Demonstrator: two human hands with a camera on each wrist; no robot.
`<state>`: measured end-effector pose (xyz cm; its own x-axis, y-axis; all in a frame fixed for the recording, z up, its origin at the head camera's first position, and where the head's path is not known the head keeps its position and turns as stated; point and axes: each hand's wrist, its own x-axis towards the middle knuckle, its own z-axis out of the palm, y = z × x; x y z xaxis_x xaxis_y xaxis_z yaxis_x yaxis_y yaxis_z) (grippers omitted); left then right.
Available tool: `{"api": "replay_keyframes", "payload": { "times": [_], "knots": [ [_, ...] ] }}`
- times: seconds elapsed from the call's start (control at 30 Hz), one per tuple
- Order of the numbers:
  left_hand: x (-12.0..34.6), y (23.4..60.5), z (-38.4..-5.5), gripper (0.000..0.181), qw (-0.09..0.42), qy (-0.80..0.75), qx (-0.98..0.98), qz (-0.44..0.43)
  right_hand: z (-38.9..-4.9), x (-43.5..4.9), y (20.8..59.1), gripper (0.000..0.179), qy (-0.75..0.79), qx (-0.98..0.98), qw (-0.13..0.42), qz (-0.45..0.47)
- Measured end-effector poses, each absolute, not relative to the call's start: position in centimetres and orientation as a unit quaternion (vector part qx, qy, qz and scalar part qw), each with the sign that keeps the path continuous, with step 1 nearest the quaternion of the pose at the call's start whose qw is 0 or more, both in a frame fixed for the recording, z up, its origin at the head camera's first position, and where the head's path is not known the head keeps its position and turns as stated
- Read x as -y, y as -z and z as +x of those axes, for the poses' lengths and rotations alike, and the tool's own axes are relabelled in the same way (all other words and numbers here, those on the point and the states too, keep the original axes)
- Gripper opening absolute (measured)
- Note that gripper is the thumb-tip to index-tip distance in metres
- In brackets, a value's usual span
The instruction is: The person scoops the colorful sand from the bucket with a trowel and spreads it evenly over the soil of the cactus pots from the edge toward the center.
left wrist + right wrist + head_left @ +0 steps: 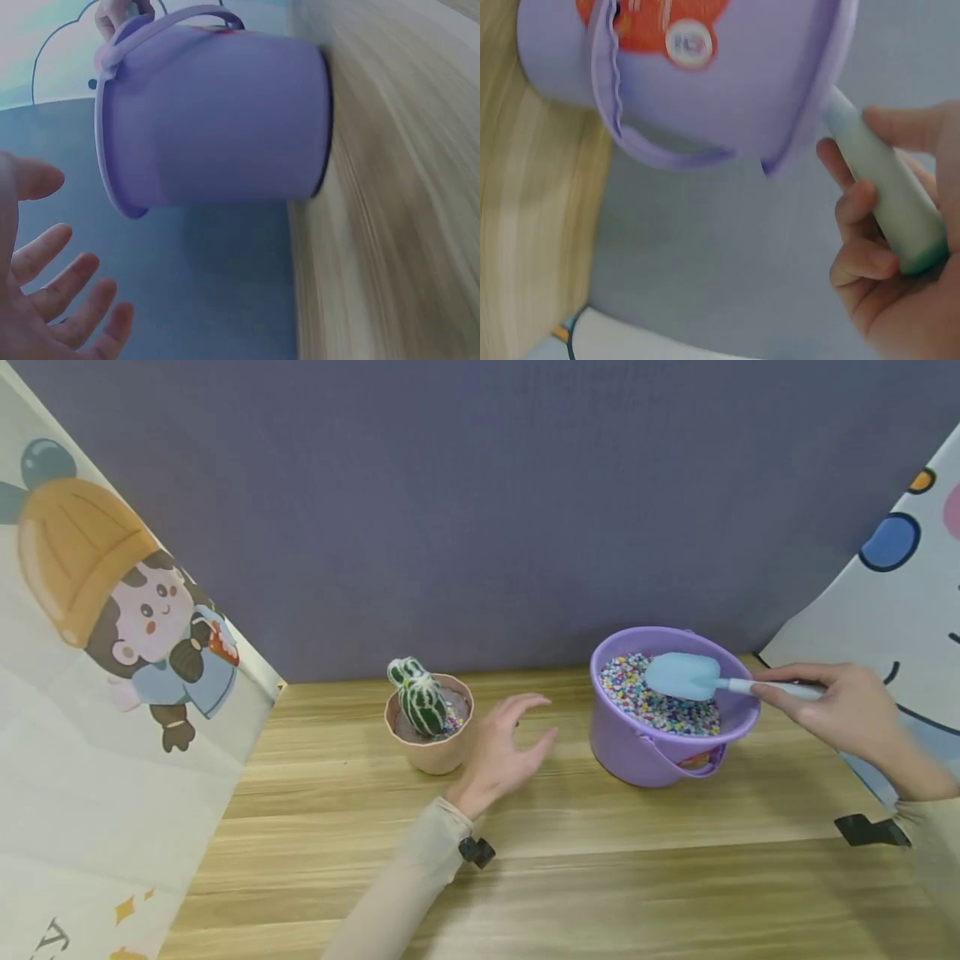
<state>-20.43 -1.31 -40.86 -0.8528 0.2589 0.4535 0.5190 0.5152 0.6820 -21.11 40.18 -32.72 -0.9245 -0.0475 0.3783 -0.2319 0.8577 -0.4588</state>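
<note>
My right hand (851,710) grips the pale handle (889,187) of a light blue scoop shovel (684,676). The shovel's blade lies over the small multicoloured beads (637,697) inside a purple bucket (626,747). My left hand (504,752) is held over the table with its fingers loosely spread and nothing in them. Just left of it stands a peach flowerpot (435,755) holding a striped green cactus (422,706) in greyish fill, with a few coloured beads at its base. In the left wrist view the fingers (67,285) are apart from the bucket.
A wooden table (570,877) carries the pot and bucket, both near its back edge against a dark grey-blue panel (480,527). White boards with cartoon prints (157,618) flank both sides. The bucket's purple handle (649,154) hangs down at its side.
</note>
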Motion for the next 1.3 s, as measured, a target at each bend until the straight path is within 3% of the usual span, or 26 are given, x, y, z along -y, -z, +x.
{"api": "replay_keyframes", "payload": {
  "times": [0.5, 0.87, 1.07, 1.3],
  "knots": [
    [-4.0, 39.4, -21.8, 0.074, 0.064, 0.424, 0.877, -0.217, -21.2, -41.5, 29.6, 0.033, -0.107, 0.980, 0.139, 0.094],
    [-5.6, 39.7, -22.6, 0.073, 0.097, 0.411, 0.880, -0.215, -23.4, -36.8, 32.3, 0.022, -0.203, 0.961, 0.090, 0.166],
    [-5.7, 39.6, -22.7, 0.074, 0.095, 0.413, 0.879, -0.217, -23.7, -36.8, 32.4, 0.031, -0.230, 0.963, 0.058, 0.129],
    [-5.8, 39.6, -22.8, 0.074, 0.097, 0.408, 0.881, -0.217, -23.5, -37.8, 32.3, 0.032, -0.223, 0.966, 0.069, 0.114]
  ]
}}
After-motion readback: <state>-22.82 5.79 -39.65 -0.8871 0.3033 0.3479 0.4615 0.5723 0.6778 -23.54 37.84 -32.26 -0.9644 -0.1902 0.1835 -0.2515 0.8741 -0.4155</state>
